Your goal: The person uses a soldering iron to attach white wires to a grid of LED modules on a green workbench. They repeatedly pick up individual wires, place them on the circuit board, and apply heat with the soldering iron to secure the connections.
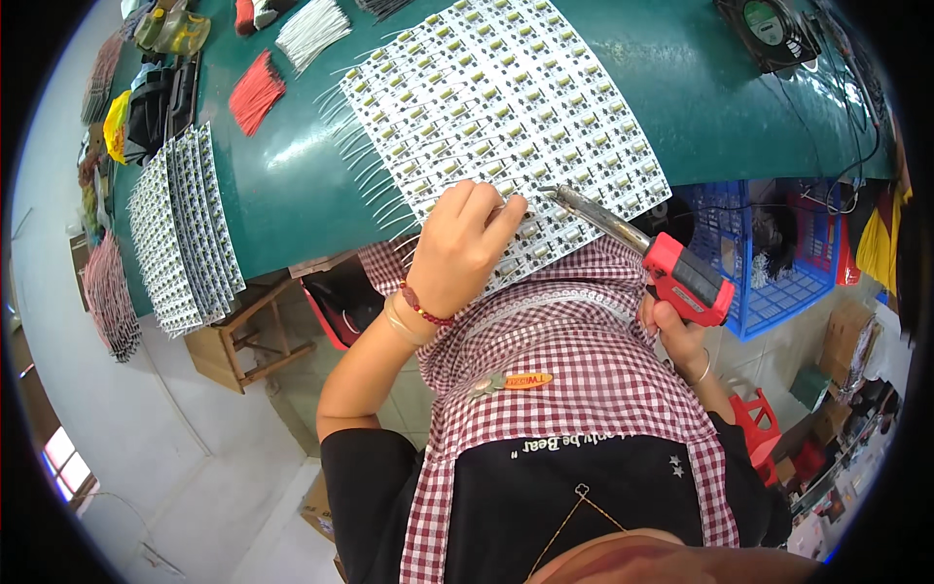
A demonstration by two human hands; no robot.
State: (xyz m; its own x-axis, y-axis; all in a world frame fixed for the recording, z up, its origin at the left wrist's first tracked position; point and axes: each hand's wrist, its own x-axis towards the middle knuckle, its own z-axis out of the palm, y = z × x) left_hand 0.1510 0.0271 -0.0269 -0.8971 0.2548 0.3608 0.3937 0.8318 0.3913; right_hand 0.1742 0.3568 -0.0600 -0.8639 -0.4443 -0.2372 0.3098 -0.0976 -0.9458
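Observation:
A large white panel of small circuit boards (584, 112) lies on the green table, its near edge reaching over my apron. Thin white wires (375, 185) run across its left part and stick out past the left edge. My left hand (462, 238) rests over the panel's near part, thumb and fingers pinched together; what they hold is hidden. In my right hand (674, 329) is a red and black soldering gun (686, 280), gripped by its handle. Its long metal tip points left, close to the panel's surface just right of my left fingertips; contact cannot be made out.
Stacked circuit board panels (185, 234) stand at the left table edge. Bundles of red wires (256, 92) and white wires (311, 34) lie at the back left. A black fan (769, 34) sits back right. Below are a blue crate (778, 292), red stool (757, 433) and wooden stool (219, 355).

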